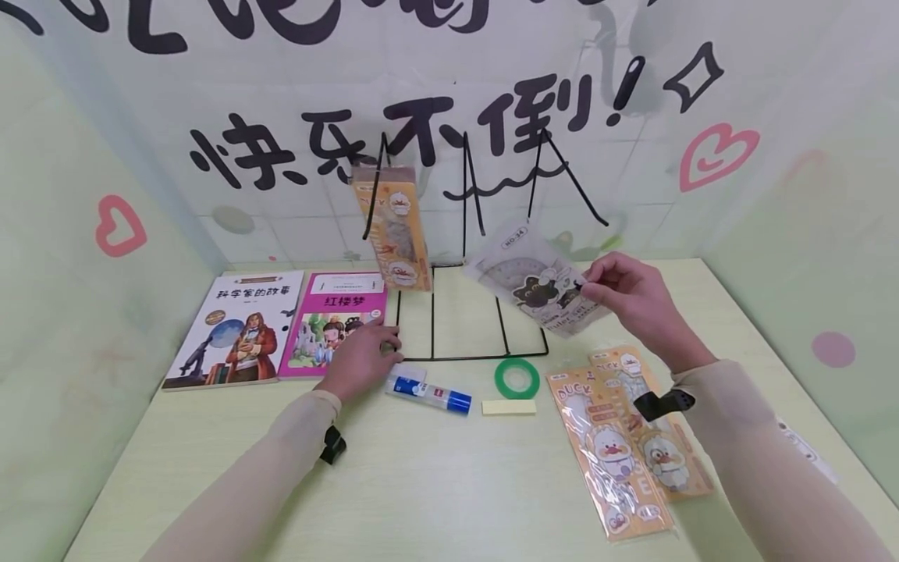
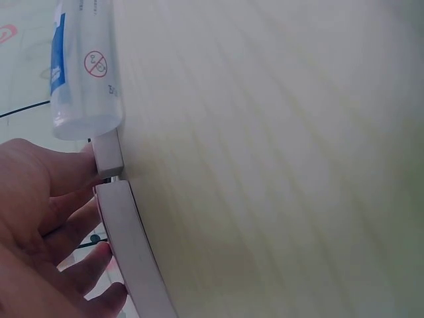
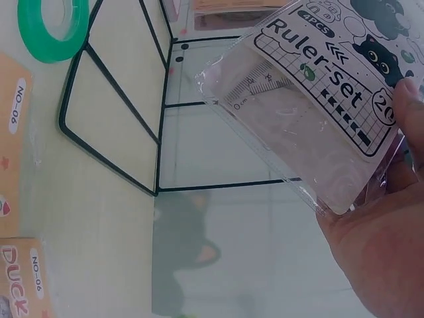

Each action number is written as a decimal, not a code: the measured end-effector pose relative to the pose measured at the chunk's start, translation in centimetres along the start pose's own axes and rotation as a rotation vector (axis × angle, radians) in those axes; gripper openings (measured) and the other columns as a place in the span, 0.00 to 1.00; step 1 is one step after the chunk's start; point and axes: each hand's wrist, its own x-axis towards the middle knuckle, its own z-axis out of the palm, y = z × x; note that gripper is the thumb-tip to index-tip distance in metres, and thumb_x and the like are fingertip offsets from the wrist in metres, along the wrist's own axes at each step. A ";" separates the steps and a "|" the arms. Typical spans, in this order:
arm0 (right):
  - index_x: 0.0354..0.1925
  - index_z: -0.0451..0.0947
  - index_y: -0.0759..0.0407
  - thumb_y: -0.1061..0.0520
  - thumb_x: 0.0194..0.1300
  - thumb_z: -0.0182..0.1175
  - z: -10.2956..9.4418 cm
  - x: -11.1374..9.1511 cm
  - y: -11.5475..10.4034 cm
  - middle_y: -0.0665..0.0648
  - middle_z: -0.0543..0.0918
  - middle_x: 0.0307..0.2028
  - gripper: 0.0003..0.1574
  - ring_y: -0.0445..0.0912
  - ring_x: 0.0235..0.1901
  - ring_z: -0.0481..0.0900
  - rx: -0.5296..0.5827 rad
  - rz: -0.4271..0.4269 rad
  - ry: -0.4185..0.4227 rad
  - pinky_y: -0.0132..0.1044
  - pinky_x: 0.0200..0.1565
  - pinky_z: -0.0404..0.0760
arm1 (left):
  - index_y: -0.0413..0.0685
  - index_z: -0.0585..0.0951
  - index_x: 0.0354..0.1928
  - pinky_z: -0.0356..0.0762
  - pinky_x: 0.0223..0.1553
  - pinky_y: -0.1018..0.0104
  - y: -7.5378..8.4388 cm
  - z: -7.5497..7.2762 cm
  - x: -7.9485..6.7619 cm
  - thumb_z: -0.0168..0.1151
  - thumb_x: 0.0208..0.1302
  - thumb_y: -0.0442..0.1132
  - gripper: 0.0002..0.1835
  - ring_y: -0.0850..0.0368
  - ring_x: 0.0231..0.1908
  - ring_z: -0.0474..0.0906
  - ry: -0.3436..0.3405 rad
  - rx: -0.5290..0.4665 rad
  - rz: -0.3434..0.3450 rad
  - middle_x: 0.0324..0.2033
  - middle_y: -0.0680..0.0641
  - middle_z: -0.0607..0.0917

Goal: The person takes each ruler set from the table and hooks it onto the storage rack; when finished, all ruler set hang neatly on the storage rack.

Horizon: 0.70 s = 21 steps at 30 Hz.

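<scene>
My right hand [image 1: 632, 304] pinches a clear-fronted ruler set packet [image 1: 537, 277] by its edge, below the right hook of a black wire display rack [image 1: 485, 357]. Black cats and "Ruler-set" show on the packet [image 3: 331, 73] in the right wrist view. My left hand [image 1: 360, 357] is at the rack's front left corner, thumb and finger around the wire, between the pink book [image 1: 333, 320] and a glue stick [image 1: 428, 394]. An orange duck packet [image 1: 400, 234] hangs on the rack's left hook. In the left wrist view, the left hand's [image 2: 40, 225] fingertips touch the book's edge [image 2: 136, 252].
A white-covered book [image 1: 239, 328] lies at the left. Green tape [image 1: 517, 378] and a pale yellow block [image 1: 509, 407] lie before the rack. Two orange duck packets [image 1: 611, 460] overlap at the right. A small white block [image 1: 416, 372] touches the glue stick.
</scene>
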 end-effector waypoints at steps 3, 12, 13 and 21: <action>0.36 0.70 0.63 0.60 0.59 0.60 0.2 0.2 0.1 0.58 0.75 0.34 0.10 0.47 0.32 0.73 0.026 -0.003 0.006 0.28 0.33 0.78 | 0.53 0.82 0.39 0.53 0.62 0.44 0.0 0.0 0.1 0.63 0.56 0.46 0.10 0.50 0.65 0.54 -0.002 0.001 0.004 0.57 0.54 0.73; 0.35 0.70 0.66 0.63 0.58 0.61 1.9 1.5 1.2 0.57 0.78 0.32 0.10 0.46 0.34 0.76 0.233 0.043 0.053 0.30 0.37 0.79 | 0.54 0.82 0.39 0.54 0.62 0.46 0.0 0.2 0.2 0.64 0.55 0.45 0.10 0.50 0.65 0.55 0.005 -0.004 0.011 0.56 0.54 0.74; 0.35 0.70 0.65 0.63 0.58 0.61 2.2 1.7 1.4 0.57 0.78 0.32 0.10 0.46 0.35 0.77 0.259 0.056 0.069 0.30 0.38 0.79 | 0.53 0.82 0.39 0.54 0.62 0.45 0.0 0.2 0.2 0.64 0.55 0.45 0.10 0.49 0.65 0.55 0.005 -0.004 0.015 0.56 0.54 0.74; 0.34 0.70 0.60 0.62 0.57 0.62 6.0 5.4 2.0 0.59 0.80 0.34 0.10 0.50 0.38 0.78 0.373 0.153 0.227 0.36 0.41 0.78 | 0.53 0.82 0.39 0.53 0.62 0.45 -0.1 0.2 0.0 0.64 0.55 0.45 0.10 0.50 0.65 0.54 0.009 -0.012 0.007 0.56 0.54 0.74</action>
